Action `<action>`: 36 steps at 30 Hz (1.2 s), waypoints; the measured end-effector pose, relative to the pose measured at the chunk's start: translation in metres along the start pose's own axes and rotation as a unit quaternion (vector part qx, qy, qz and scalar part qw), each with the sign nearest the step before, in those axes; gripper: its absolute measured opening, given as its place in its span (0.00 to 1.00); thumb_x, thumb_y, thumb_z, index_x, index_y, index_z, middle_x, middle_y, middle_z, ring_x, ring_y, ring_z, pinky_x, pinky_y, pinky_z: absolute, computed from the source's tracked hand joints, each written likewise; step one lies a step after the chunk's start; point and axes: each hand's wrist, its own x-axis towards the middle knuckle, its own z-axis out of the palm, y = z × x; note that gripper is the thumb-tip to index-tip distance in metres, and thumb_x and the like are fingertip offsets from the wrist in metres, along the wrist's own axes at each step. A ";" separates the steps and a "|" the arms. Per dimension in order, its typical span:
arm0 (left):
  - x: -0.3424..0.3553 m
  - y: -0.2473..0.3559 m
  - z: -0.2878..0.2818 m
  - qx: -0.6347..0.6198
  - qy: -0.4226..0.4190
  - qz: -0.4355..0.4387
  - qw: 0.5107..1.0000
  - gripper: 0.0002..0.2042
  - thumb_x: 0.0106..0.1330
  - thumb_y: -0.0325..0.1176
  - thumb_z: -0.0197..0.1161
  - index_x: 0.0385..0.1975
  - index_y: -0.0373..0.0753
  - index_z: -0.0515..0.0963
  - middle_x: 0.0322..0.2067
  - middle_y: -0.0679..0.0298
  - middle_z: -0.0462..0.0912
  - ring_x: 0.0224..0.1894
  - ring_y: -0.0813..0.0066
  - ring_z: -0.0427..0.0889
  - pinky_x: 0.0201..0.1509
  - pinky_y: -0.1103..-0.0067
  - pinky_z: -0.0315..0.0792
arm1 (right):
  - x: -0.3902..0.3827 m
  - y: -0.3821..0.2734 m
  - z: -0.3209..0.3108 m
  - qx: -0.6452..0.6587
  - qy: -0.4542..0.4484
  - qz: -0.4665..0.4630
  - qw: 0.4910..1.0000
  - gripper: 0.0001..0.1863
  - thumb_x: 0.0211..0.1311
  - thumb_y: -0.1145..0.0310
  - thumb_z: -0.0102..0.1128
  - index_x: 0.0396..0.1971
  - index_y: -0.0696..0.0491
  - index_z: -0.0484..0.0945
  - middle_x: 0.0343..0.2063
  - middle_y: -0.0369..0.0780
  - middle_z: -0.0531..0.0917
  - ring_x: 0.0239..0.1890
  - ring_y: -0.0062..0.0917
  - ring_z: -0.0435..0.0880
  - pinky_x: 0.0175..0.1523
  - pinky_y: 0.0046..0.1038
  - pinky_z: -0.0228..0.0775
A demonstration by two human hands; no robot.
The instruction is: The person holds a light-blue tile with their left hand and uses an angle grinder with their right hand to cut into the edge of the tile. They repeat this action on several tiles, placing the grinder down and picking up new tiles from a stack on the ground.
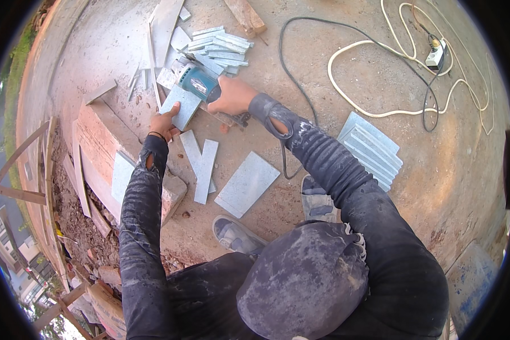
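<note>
My left hand (166,122) grips the lower edge of a blue-grey stone tile (182,106), thumb on top and fingers beneath. My right hand (232,96) is wrapped round the back of a teal handheld tile cutter (197,82). The cutter's front sits at the tile's far edge; whether its blade touches the tile I cannot tell. Close to my left hand, two narrow tile strips (205,170) lie crossed on the ground. Just beyond the cutter is a pile of cut strips (224,46).
A whole tile (247,184) lies before my shoes (238,233). More tiles are stacked (371,148) at right. A black cord (323,22) and a white cable (345,99) loop toward a socket block (435,55). A stone block (105,133) stands at left, with wooden boards nearby.
</note>
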 end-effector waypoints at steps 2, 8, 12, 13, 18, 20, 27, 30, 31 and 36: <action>0.005 -0.002 -0.003 0.002 0.004 -0.006 1.000 0.33 0.57 0.43 0.73 0.56 0.29 0.68 0.45 0.51 0.80 0.40 0.58 0.83 0.34 0.67 0.81 | -0.001 -0.002 0.000 0.002 -0.001 0.000 1.000 0.40 0.36 0.53 0.69 0.47 0.69 0.72 0.42 0.60 0.80 0.46 0.47 0.82 0.52 0.35 0.75; 0.017 -0.007 -0.007 0.020 0.001 -0.009 1.000 0.35 0.56 0.47 0.74 0.56 0.29 0.67 0.44 0.51 0.80 0.38 0.59 0.83 0.33 0.69 0.78 | -0.002 -0.001 0.001 0.008 0.002 0.001 1.000 0.40 0.35 0.54 0.69 0.47 0.69 0.73 0.42 0.60 0.81 0.46 0.47 0.82 0.52 0.35 0.75; 0.018 -0.008 -0.007 0.019 -0.007 -0.007 1.000 0.35 0.57 0.47 0.73 0.57 0.28 0.67 0.45 0.52 0.80 0.39 0.59 0.83 0.36 0.70 0.79 | -0.004 -0.002 0.000 0.007 0.000 0.001 1.000 0.40 0.35 0.53 0.69 0.46 0.69 0.73 0.42 0.60 0.81 0.45 0.47 0.82 0.52 0.35 0.75; 0.016 -0.007 -0.006 0.019 -0.012 -0.007 1.000 0.36 0.58 0.48 0.72 0.57 0.27 0.67 0.45 0.53 0.79 0.40 0.59 0.83 0.37 0.70 0.79 | -0.004 -0.001 0.000 0.005 -0.001 0.002 1.000 0.40 0.35 0.53 0.69 0.46 0.69 0.73 0.42 0.60 0.81 0.45 0.47 0.82 0.52 0.35 0.75; 0.010 -0.004 -0.004 0.015 -0.018 -0.007 1.000 0.35 0.58 0.47 0.72 0.56 0.27 0.67 0.46 0.54 0.79 0.41 0.59 0.83 0.39 0.70 0.79 | -0.006 0.001 0.001 0.006 0.009 0.002 1.000 0.39 0.35 0.53 0.69 0.46 0.69 0.73 0.42 0.60 0.81 0.46 0.47 0.82 0.52 0.35 0.74; 0.013 -0.006 -0.007 0.014 -0.016 -0.006 1.000 0.35 0.58 0.47 0.72 0.56 0.28 0.67 0.46 0.54 0.79 0.42 0.59 0.83 0.40 0.70 0.79 | -0.007 -0.001 0.000 0.007 0.006 0.002 1.000 0.39 0.35 0.53 0.69 0.45 0.69 0.74 0.42 0.60 0.81 0.46 0.47 0.82 0.52 0.35 0.75; 0.010 -0.004 -0.002 0.021 -0.019 -0.011 1.000 0.36 0.58 0.48 0.71 0.58 0.28 0.67 0.46 0.52 0.79 0.43 0.59 0.83 0.41 0.71 0.79 | -0.012 -0.001 -0.003 0.006 0.003 0.015 1.000 0.38 0.35 0.54 0.69 0.45 0.67 0.75 0.42 0.59 0.81 0.46 0.47 0.83 0.52 0.35 0.75; 0.013 -0.005 -0.006 0.007 -0.005 -0.009 1.000 0.34 0.57 0.45 0.73 0.56 0.28 0.68 0.45 0.52 0.80 0.39 0.58 0.83 0.35 0.68 0.80 | -0.013 -0.004 -0.003 0.007 0.003 0.014 1.000 0.38 0.36 0.54 0.69 0.45 0.67 0.74 0.42 0.59 0.81 0.46 0.47 0.83 0.52 0.35 0.75; 0.015 -0.006 -0.007 0.001 0.000 -0.008 1.000 0.33 0.56 0.44 0.74 0.55 0.28 0.69 0.44 0.52 0.80 0.38 0.58 0.84 0.33 0.67 0.81 | -0.013 -0.005 -0.003 0.007 0.002 0.014 1.000 0.38 0.36 0.54 0.69 0.45 0.67 0.74 0.42 0.59 0.81 0.46 0.47 0.83 0.52 0.35 0.75; 0.013 -0.007 -0.005 -0.005 -0.019 -0.003 1.000 0.35 0.59 0.45 0.72 0.58 0.27 0.66 0.46 0.51 0.80 0.41 0.57 0.83 0.37 0.70 0.79 | -0.012 0.001 0.001 0.009 0.004 0.009 1.000 0.38 0.36 0.54 0.69 0.46 0.66 0.73 0.41 0.58 0.81 0.45 0.46 0.83 0.51 0.35 0.75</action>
